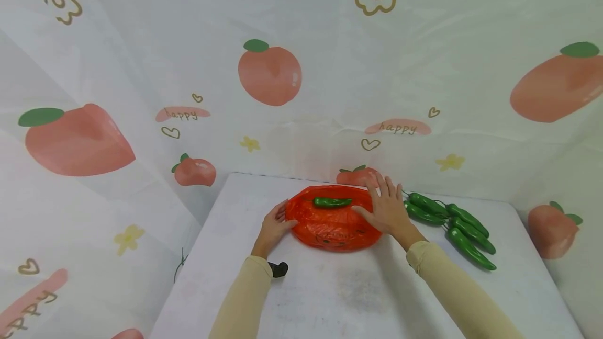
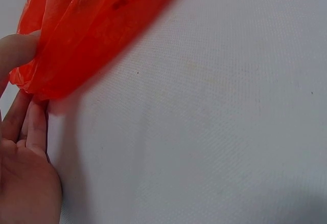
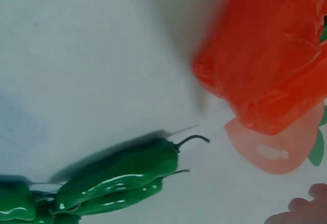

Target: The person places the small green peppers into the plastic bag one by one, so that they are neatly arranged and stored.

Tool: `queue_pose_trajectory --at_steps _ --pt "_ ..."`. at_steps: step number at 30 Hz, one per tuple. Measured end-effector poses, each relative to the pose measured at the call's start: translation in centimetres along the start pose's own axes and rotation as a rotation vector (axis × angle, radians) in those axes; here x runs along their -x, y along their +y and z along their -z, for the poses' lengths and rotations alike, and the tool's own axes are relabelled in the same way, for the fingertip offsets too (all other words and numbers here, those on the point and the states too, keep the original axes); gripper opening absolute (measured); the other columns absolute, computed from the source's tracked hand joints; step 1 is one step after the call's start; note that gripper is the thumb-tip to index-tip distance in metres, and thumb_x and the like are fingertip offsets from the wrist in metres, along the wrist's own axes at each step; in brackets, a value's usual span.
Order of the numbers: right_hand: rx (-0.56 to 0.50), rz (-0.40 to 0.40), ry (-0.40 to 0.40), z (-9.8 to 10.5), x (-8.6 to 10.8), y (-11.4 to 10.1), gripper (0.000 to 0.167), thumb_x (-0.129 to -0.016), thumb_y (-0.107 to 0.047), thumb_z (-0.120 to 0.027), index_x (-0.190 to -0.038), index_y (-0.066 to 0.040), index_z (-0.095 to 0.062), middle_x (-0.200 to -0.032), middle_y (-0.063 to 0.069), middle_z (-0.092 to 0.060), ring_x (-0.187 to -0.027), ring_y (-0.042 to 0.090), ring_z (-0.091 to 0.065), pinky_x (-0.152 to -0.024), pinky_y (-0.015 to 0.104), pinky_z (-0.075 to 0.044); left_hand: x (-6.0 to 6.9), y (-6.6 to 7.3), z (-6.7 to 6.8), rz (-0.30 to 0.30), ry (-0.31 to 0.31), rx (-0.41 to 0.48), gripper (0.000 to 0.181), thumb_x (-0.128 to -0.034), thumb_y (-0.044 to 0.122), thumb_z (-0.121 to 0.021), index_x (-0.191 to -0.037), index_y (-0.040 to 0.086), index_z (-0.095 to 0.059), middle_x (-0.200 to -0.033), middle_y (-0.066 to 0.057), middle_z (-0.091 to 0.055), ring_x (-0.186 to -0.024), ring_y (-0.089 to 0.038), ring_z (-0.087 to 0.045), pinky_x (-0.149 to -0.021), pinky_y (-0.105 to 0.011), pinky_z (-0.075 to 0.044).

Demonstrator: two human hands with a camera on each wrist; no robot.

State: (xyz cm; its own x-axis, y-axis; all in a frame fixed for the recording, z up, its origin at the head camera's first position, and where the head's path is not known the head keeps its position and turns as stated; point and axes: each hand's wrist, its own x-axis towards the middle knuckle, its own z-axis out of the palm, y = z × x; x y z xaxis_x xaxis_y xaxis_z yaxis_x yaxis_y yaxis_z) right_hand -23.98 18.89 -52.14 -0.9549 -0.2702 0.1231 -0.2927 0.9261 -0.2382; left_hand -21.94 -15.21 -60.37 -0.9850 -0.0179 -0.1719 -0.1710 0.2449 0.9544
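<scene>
A red plastic bag point(image 1: 325, 230) lies at the table's back middle, with one green pepper point(image 1: 332, 202) on its upper part. My left hand point(image 1: 274, 228) pinches the bag's left edge; in the left wrist view the thumb of that hand point(image 2: 28, 178) is on top of the red plastic point(image 2: 87, 40) and the fingers are beneath it. At the bag's right edge, my right hand point(image 1: 387, 211) has its fingers spread and grips nothing. Only the fingertips of the right hand point(image 3: 304, 208) show in the right wrist view, apart from the bag point(image 3: 271, 55).
Several green peppers point(image 1: 464, 226) lie in a cluster to the right of my right hand, also seen in the right wrist view point(image 3: 117, 175). A small dark object point(image 1: 279, 269) sits beside my left sleeve. Printed cloth point(image 1: 330, 156) rises behind the white table point(image 1: 330, 297).
</scene>
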Motion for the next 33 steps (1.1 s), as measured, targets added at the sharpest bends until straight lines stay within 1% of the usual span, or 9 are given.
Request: queue_pose_trajectory --at_steps 4,9,13,17,21,25,29,33 --pt "0.002 -0.032 -0.005 -0.3 0.5 0.7 0.093 -0.092 -0.066 -0.056 -0.162 -0.014 -0.024 -0.168 0.024 -0.016 -0.154 0.054 -0.012 -0.122 0.077 -0.007 -0.1 -0.1 0.0 -0.013 -0.003 -0.012 0.069 -0.0911 0.016 -0.076 -0.153 0.022 -0.046 -0.154 -0.009 -0.052 -0.143 -0.03 -0.05 -0.12 -0.046 -0.042" --pt "-0.007 -0.059 -0.006 -0.6 1.4 1.7 0.094 -0.092 -0.068 -0.055 -0.161 -0.01 -0.028 -0.168 0.026 -0.014 -0.153 0.056 -0.011 -0.12 0.079 -0.007 -0.2 -0.3 0.0 -0.015 -0.011 -0.006 0.07 -0.0908 0.017 -0.076 -0.153 0.022 -0.046 -0.155 -0.008 -0.051 -0.143 -0.03 -0.049 -0.121 -0.046 -0.041" --pt "-0.003 -0.083 -0.014 -0.9 1.9 2.5 0.095 -0.092 -0.071 -0.052 -0.161 -0.01 -0.027 -0.168 0.027 -0.014 -0.153 0.055 -0.01 -0.12 0.079 -0.007 -0.2 -0.5 0.0 -0.013 -0.017 0.005 0.07 -0.09 0.017 -0.077 -0.153 0.023 -0.047 -0.155 -0.006 -0.051 -0.144 -0.029 -0.049 -0.121 -0.046 -0.041" --pt "0.0 -0.116 -0.035 -1.0 2.5 3.2 0.096 -0.092 -0.072 -0.05 -0.162 -0.01 -0.026 -0.168 0.028 -0.014 -0.153 0.055 -0.009 -0.12 0.079 -0.003 -0.2 -0.6 0.0 -0.013 -0.019 0.009 0.07 -0.0895 0.019 -0.078 -0.153 0.024 -0.047 -0.155 -0.005 -0.051 -0.144 -0.028 -0.049 -0.12 -0.046 -0.042" --pt "0.004 -0.141 -0.047 -1.0 3.0 4.0 0.098 -0.093 -0.073 -0.048 -0.163 -0.009 -0.023 -0.167 0.029 -0.012 -0.152 0.058 -0.008 -0.119 0.08 0.0 -0.2 -0.4 0.0 -0.008 -0.021 0.002 0.071 -0.09 0.02 -0.078 -0.153 0.024 -0.046 -0.156 -0.005 -0.05 -0.144 -0.029 -0.049 -0.12 -0.047 -0.042" --pt "-0.006 -0.158 -0.039 -1.1 3.7 4.8 0.097 -0.094 -0.072 -0.048 -0.162 -0.008 -0.022 -0.167 0.03 -0.012 -0.151 0.059 -0.009 -0.118 0.081 0.0 -0.1 -0.2 -0.1 0.006 -0.021 -0.008 0.071 -0.0907 0.02 -0.077 -0.154 0.025 -0.045 -0.157 -0.005 -0.049 -0.145 -0.03 -0.048 -0.12 -0.047 -0.042" --pt "-0.02 -0.173 -0.026 -1.2 4.1 5.6 0.094 -0.095 -0.068 -0.049 -0.162 -0.007 -0.024 -0.166 0.03 -0.013 -0.15 0.059 -0.01 -0.119 0.081 0.0 -0.1 -0.4 0.0 0.01 -0.016 -0.019 0.071 -0.0912 0.021 -0.077 -0.154 0.025 -0.045 -0.157 -0.005 -0.049 -0.145 -0.03 -0.048 -0.12 -0.048 -0.043" --pt "-0.008 -0.182 -0.023 -1.3 4.5 6.3 0.092 -0.097 -0.067 -0.048 -0.161 -0.006 -0.023 -0.165 0.032 -0.015 -0.149 0.059 -0.012 -0.118 0.081 -0.003 -0.3 -0.5 0.0 0.013 -0.003 -0.03 0.07 -0.0913 0.023 -0.077 -0.154 0.025 -0.045 -0.157 -0.005 -0.05 -0.144 -0.03 -0.049 -0.119 -0.048 -0.043"
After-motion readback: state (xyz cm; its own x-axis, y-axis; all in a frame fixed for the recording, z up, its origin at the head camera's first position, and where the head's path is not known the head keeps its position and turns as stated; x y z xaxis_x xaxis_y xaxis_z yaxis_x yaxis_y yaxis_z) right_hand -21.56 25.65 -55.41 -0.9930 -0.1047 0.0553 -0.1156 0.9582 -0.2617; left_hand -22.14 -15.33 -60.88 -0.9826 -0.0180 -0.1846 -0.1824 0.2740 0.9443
